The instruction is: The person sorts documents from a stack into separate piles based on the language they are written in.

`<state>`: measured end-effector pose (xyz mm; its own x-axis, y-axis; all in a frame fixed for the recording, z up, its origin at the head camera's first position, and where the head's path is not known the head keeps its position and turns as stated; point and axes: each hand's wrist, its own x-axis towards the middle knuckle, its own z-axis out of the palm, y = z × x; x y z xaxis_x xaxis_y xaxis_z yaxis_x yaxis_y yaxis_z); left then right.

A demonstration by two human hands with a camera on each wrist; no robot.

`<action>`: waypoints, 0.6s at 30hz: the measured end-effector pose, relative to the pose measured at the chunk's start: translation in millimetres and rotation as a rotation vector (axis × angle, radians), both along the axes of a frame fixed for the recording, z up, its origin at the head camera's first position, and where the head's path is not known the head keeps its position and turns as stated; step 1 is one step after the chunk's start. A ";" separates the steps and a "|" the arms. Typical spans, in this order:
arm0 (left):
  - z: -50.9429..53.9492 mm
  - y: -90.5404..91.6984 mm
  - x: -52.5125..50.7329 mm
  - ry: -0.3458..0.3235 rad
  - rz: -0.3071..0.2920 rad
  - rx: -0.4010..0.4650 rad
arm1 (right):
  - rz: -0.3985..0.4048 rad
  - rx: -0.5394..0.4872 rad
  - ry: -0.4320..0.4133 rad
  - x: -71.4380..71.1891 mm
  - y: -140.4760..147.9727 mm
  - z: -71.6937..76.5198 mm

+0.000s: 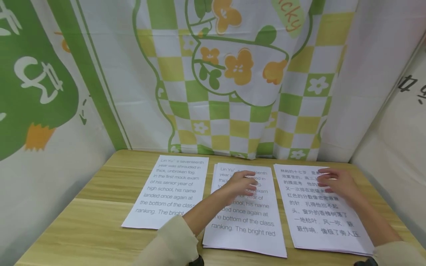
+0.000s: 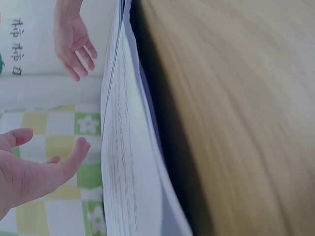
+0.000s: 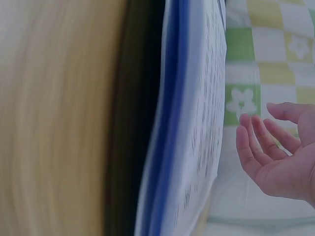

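Note:
Three sets of printed white paper lie side by side on a wooden table. My left hand [image 1: 240, 183] hovers over the middle stack [image 1: 244, 225], which bears large English text; its fingers are loosely bent and hold nothing. Above the upper part of the right stack [image 1: 319, 221], printed in Chinese, is my right hand [image 1: 336, 183], fingers relaxed and apart from the paper. The left sheet [image 1: 166, 192] carries the same English lines and lies partly behind my left forearm. In the left wrist view, a gap shows between the left hand [image 2: 37, 174] and the paper [image 2: 123, 147].
The wooden table [image 1: 83, 214] ends at a hanging curtain [image 1: 233, 122] with green and yellow checks and flowers. Printed cloth walls [image 1: 40, 92] close in the left and right sides. Sheet edges in the middle stack are slightly out of line.

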<state>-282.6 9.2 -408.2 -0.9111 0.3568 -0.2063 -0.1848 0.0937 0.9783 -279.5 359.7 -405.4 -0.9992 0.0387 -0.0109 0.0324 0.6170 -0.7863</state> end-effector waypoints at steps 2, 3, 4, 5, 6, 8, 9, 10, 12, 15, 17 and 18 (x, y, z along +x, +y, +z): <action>0.7 -9.7 -0.5 0.009 0.016 0.002 | 0.003 0.010 0.005 -2.2 -10.7 -1.5; 0.8 -14.3 -0.7 0.011 0.025 0.003 | 0.007 0.002 0.008 -2.7 -15.6 -2.0; 0.5 -18.8 -1.1 0.012 0.033 0.004 | 0.010 -0.004 0.007 -3.3 -20.3 -2.5; -0.1 -23.2 -1.4 0.016 0.036 0.005 | 0.013 -0.012 0.006 -3.8 -24.7 -2.8; -0.9 -27.4 -1.9 0.017 0.041 0.008 | 0.021 -0.022 0.005 -4.0 -28.8 -2.8; -2.4 -35.5 -2.5 0.027 0.052 0.006 | 0.046 -0.045 0.008 -4.0 -37.2 -2.5; -3.0 -39.3 -2.5 0.034 0.061 0.000 | 0.057 -0.050 0.009 -4.0 -41.1 -2.0; -3.7 -42.4 -2.6 0.036 0.068 -0.007 | 0.066 -0.055 0.010 -3.8 -44.6 -1.5; -4.9 -48.4 -3.0 0.035 0.081 -0.015 | 0.088 -0.066 0.015 -3.0 -51.4 -0.8; -5.8 -57.1 -2.9 0.026 0.097 -0.036 | 0.109 -0.076 0.010 -1.8 -61.4 -1.0; -6.2 -62.9 -3.4 0.017 0.104 -0.047 | 0.124 -0.089 -0.003 -0.1 -67.9 -1.7; -6.1 -65.8 -3.5 0.018 0.107 -0.056 | 0.137 -0.101 -0.011 0.9 -71.1 -2.0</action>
<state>-286.1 -56.6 -414.3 -0.9472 0.2453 -0.2067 -0.1793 0.1293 0.9753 -278.6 288.6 -407.5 -0.9949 -0.0994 -0.0192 -0.0371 0.5337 -0.8449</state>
